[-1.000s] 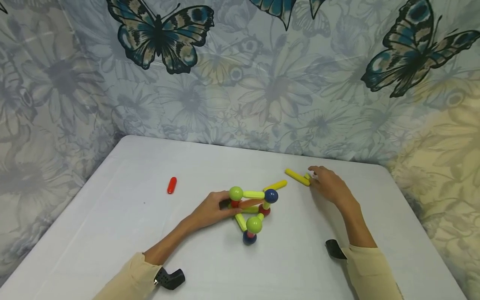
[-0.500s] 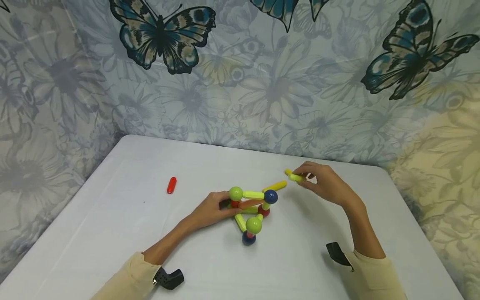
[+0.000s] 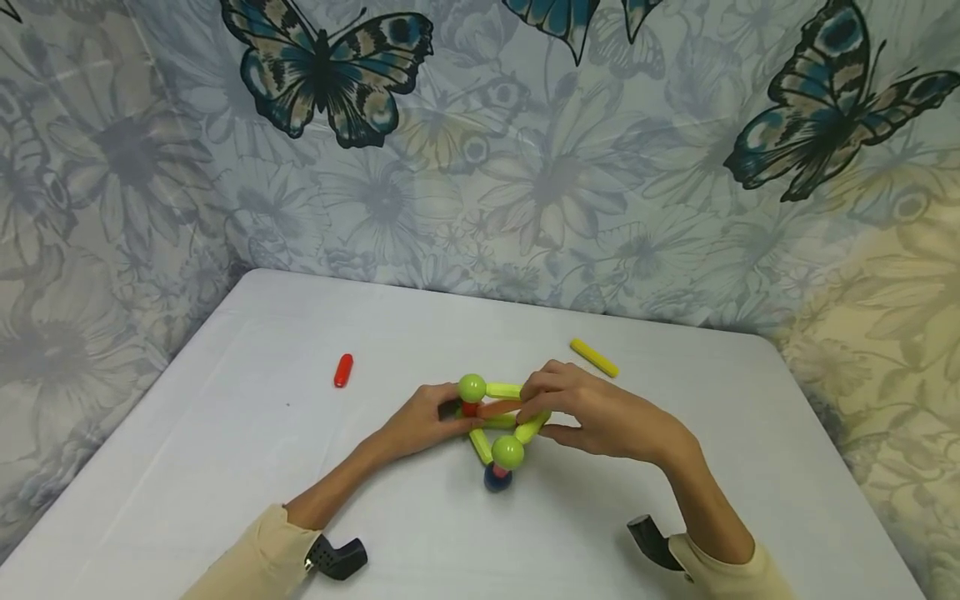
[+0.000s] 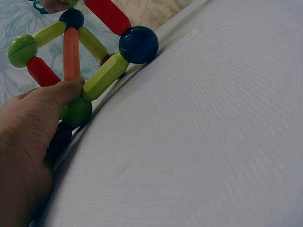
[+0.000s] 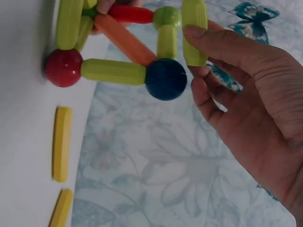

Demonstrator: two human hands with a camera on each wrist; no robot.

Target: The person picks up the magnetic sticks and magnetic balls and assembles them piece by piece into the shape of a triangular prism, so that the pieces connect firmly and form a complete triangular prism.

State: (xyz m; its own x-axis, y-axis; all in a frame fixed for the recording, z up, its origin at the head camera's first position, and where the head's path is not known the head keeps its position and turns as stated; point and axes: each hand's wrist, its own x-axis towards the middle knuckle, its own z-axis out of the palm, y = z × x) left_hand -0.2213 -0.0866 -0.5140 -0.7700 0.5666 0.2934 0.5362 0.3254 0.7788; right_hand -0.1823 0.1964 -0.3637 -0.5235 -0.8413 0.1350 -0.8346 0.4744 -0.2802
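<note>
A toy building frame of balls and rods stands on the white table, with a green ball (image 3: 508,452) towards its front. My left hand (image 3: 416,429) grips the frame's left side, thumb by the lower green ball (image 4: 77,112) and the orange rod (image 4: 71,54). In my right hand (image 3: 607,417) a loose lime-green rod (image 5: 195,42) is pinched between thumb and fingers. Seen from the right wrist, that rod is upright beside the dark blue ball (image 5: 165,79) and the upper green ball (image 5: 166,18). The right hand hides the frame's right corner in the head view.
A red rod (image 3: 343,371) lies on the table (image 3: 300,317) to the left. Behind the right hand rests a yellow rod (image 3: 595,357); the right wrist view has another yellow rod (image 5: 62,144) near the frame. A butterfly-patterned cloth (image 3: 480,167) backs the table.
My right hand has picked up the lime-green rod from the back right and brought it left and nearer, to the frame's right side. My left hand and the frame stay nearly still.
</note>
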